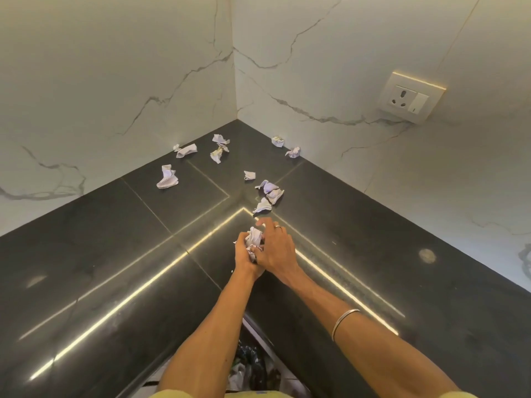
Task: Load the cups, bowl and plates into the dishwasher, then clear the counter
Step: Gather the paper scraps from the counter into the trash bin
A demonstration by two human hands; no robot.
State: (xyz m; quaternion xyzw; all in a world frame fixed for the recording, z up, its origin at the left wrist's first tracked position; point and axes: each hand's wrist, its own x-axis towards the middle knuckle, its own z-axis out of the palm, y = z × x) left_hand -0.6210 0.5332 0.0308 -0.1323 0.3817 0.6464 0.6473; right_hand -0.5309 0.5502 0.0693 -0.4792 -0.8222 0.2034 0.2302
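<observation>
We're clearing the tabletop (373, 242) now: left hand (244, 254) is clutching crumpled paper (254, 237), right hand (275, 251) seemingly spread (view's murky). Next we're reaching for the nearest scraps (268, 193).

The right hand (275, 254) lies over the near side of the left hand (244, 255), so the left palm and most of its fingers are hidden, and the crumpled paper wad (254, 238) gripped between them shows only in part. The print on the loose paper scraps (167, 177) is too small to read. Both upper arms are cut off by the bottom edge. Below the counter (100, 254) edge, a dark jumble (253, 366) is too blurred to identify.
</observation>
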